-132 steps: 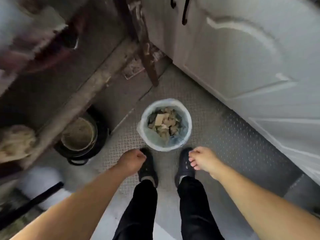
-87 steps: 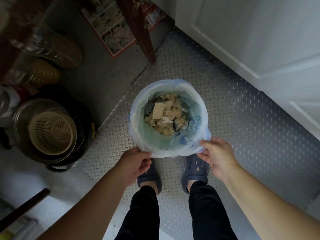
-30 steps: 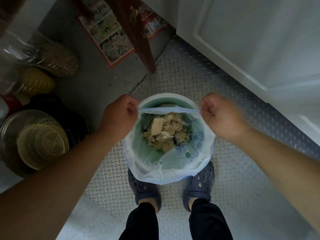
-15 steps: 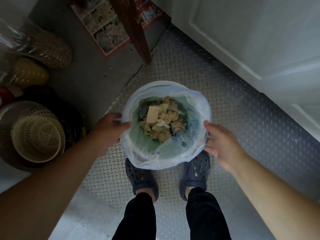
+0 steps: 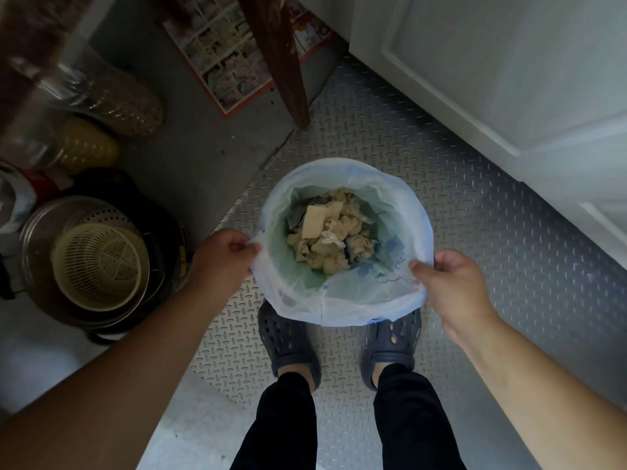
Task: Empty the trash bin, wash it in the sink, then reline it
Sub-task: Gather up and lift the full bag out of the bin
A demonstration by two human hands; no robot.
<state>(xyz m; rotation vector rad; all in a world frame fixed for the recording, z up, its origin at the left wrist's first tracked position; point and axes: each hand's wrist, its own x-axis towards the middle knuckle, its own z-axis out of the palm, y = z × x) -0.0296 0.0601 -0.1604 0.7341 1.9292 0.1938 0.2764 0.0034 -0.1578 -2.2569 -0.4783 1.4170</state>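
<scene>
The bin stands in the middle of the frame on the plate floor, just above my clogs, its liner folded out over the rim and full of crumpled brownish paper. My left hand is at the liner's left edge, fingers curled and pinching the plastic — a flap of it is pulled out toward my thumb. My right hand is at the lower right edge, thumb and fingers closed on the folded-over plastic there. At the left of the frame a cream strainer sits inside a metal pot. A brown wooden leg stands at the top centre, with a printed sheet on the floor beside it — a white door fills the upper right
</scene>
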